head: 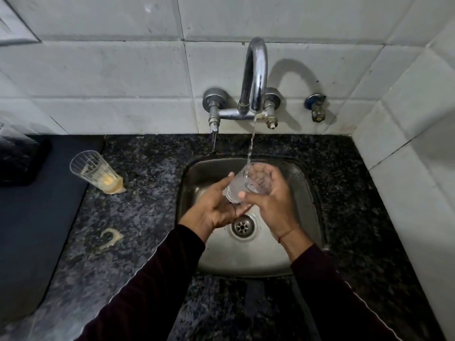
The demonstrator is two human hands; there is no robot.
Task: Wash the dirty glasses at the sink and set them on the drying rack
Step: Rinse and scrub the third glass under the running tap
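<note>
My dark long sleeves reach in from the bottom over the speckled black granite counter. Below my wrists lies the small square steel sink, its round slotted drain showing between my forearms. My left hand cups the base of a clear ribbed drinking glass, fingers curled under it, while my right hand wraps round its upper part near the rim. I hold the glass tilted over the basin, mouth up toward the thin stream of water that falls into it.

On the counter to the left sits a curved pale smear, and further back a second ribbed glass, dirty, with yellowish dregs, stands in a small pale puddle beside a dark mat.

Behind the sink, the chrome gooseneck tap juts from the white tiled wall, with a small blue-collared valve to its right.
</note>
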